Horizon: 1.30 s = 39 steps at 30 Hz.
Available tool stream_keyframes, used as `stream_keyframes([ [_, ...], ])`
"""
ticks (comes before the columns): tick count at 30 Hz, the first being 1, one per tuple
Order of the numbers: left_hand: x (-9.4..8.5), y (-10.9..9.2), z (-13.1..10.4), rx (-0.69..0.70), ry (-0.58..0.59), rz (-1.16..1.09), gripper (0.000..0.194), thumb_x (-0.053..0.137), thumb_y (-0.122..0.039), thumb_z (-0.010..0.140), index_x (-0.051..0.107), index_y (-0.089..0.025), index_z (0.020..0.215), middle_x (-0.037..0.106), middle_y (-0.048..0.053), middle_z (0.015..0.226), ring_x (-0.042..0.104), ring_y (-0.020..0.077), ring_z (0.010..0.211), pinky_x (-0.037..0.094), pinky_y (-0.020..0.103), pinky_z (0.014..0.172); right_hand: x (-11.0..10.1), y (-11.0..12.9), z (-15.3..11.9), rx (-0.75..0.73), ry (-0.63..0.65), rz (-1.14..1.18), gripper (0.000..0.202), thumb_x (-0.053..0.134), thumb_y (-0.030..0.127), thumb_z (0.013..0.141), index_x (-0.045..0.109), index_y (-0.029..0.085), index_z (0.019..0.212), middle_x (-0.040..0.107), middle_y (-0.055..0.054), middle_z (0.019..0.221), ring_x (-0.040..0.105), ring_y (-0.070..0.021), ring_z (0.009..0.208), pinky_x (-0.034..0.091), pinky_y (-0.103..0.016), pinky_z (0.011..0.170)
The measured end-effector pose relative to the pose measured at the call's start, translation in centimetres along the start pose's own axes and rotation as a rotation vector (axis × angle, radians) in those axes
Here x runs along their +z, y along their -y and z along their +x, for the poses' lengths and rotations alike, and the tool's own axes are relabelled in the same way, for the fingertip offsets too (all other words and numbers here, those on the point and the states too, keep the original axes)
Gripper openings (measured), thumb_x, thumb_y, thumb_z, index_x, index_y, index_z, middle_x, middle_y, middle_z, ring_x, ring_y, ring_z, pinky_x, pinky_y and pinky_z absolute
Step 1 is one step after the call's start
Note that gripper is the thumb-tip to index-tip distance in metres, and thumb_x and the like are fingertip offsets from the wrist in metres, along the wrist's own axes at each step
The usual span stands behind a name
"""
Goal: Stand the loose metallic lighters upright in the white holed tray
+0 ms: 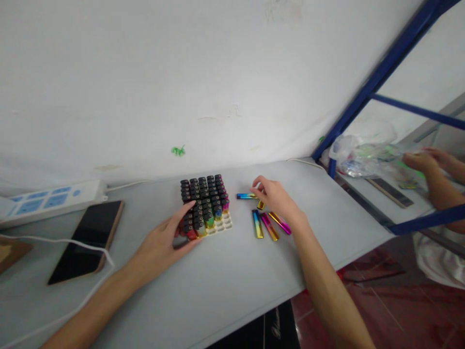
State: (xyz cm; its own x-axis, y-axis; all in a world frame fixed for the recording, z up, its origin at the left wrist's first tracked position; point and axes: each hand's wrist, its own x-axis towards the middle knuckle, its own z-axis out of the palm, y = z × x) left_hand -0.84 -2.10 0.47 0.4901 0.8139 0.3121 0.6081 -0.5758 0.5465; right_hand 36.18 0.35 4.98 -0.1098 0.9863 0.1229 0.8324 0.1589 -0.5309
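Observation:
A white gridded tray (221, 224) holds several rows of upright lighters (203, 198) with black tops; red, yellow, green, blue and pink bodies show along the near and right sides. Bare cells appear at its near right corner. My left hand (169, 237) is wrapped around the tray's near left corner, thumb in front and fingers along the side. To the right, my right hand (271, 194) has its fingers pinched at the right end of a shiny blue-and-gold lighter case (245, 196) lying flat. Closer to me lie a blue-yellow case (257, 224) and two pink-gold cases (270, 227).
At left are a phone (87, 242), a white power strip (54, 201) and a loose white cable (90, 246). A blue metal frame (348, 106) rises at right. Beyond it, another person's hands (428, 162) work near clear plastic bags (359, 155) and a second phone (389, 191).

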Motion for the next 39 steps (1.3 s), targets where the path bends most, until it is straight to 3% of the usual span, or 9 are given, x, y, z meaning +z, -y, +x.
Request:
stream_keyframes([
  [4,0.1,0.1,-0.1,-0.003,0.007,0.016,0.087,0.072,-0.063,0.099,0.034,-0.036,0.173,0.080,0.011,0.126,0.083,0.0348,0.094,0.072,0.053,0.090,-0.8,-2.0,-0.1,0.188,0.013,-0.177,0.013,0.068,0.027,0.109,0.073,0.015,0.110,0.080,-0.011,0.097,0.072,-0.0217,0.089,0.049,-0.031,0.082],
  [11,0.2,0.3,-0.1,0.013,0.005,0.014,0.088,0.073,-0.061,0.099,0.033,-0.037,0.173,0.081,0.012,0.123,0.083,0.0350,0.094,0.073,0.051,0.086,-0.6,-2.5,-0.2,0.183,-0.129,-0.164,0.024,0.070,0.033,0.107,0.071,0.013,0.121,0.077,-0.013,0.108,0.072,-0.0232,0.094,0.052,-0.033,0.088],
  [16,0.2,0.3,-0.1,0.007,0.005,0.002,0.088,0.072,-0.061,0.099,0.032,-0.040,0.173,0.079,0.011,0.130,0.083,0.0345,0.097,0.072,0.051,0.090,0.7,-2.3,-0.1,0.256,-0.059,-0.187,0.037,0.071,0.037,0.108,0.068,0.010,0.132,0.081,-0.014,0.101,0.075,-0.0264,0.097,0.053,-0.034,0.088],
  [25,0.2,0.2,-0.1,-0.011,0.001,-0.002,0.087,0.072,-0.065,0.098,0.038,-0.036,0.172,0.081,0.010,0.128,0.083,0.0347,0.097,0.072,0.051,0.089,0.8,-1.5,-0.1,0.284,0.018,-0.124,0.019,0.078,0.034,0.102,0.078,0.016,0.106,0.084,-0.013,0.102,0.077,-0.0234,0.092,0.054,-0.031,0.080],
  [29,0.0,-0.1,-0.1,-0.002,0.004,-0.003,0.085,0.071,-0.062,0.099,0.036,-0.038,0.172,0.081,0.009,0.124,0.082,0.0341,0.095,0.071,0.050,0.090,1.2,-1.6,0.2,0.254,-0.031,-0.114,0.011,0.073,0.024,0.102,0.077,0.015,0.102,0.081,-0.016,0.106,0.076,-0.0259,0.100,0.057,-0.036,0.090],
  [31,0.0,-0.1,-0.1,0.003,0.000,-0.014,0.085,0.072,-0.061,0.099,0.037,-0.037,0.172,0.080,0.009,0.125,0.082,0.0331,0.093,0.071,0.050,0.090,1.4,-1.6,0.4,0.222,-0.142,0.000,0.012,0.067,0.023,0.103,0.074,0.014,0.107,0.078,-0.017,0.113,0.075,-0.0261,0.103,0.060,-0.038,0.092],
  [33,0.1,-0.1,-0.1,0.000,0.003,-0.020,0.085,0.072,-0.060,0.098,0.037,-0.037,0.172,0.080,0.009,0.125,0.082,0.0331,0.093,0.071,0.049,0.089,1.5,-1.4,0.5,0.199,-0.214,0.252,0.024,0.064,0.037,0.106,0.071,0.015,0.112,0.074,-0.015,0.115,0.075,-0.0239,0.096,0.063,-0.038,0.082],
  [36,0.4,0.3,-0.2,0.003,0.002,-0.004,0.085,0.071,-0.060,0.099,0.036,-0.038,0.173,0.080,0.008,0.124,0.081,0.0327,0.093,0.070,0.049,0.089,1.3,0.2,0.3,0.149,-0.148,0.690,0.049,0.062,0.069,0.101,0.064,0.021,0.115,0.068,-0.005,0.101,0.070,-0.0171,0.074,0.062,-0.032,0.065],
  [39,0.7,0.7,-0.4,0.027,-0.010,-0.003,0.085,0.071,-0.061,0.100,0.034,-0.039,0.173,0.079,0.010,0.128,0.081,0.0313,0.096,0.070,0.048,0.089,1.3,2.8,-0.2,0.093,-0.046,0.955,0.057,0.064,0.079,0.095,0.055,0.027,0.117,0.063,0.003,0.092,0.057,-0.0109,0.058,0.049,-0.026,0.053],
])
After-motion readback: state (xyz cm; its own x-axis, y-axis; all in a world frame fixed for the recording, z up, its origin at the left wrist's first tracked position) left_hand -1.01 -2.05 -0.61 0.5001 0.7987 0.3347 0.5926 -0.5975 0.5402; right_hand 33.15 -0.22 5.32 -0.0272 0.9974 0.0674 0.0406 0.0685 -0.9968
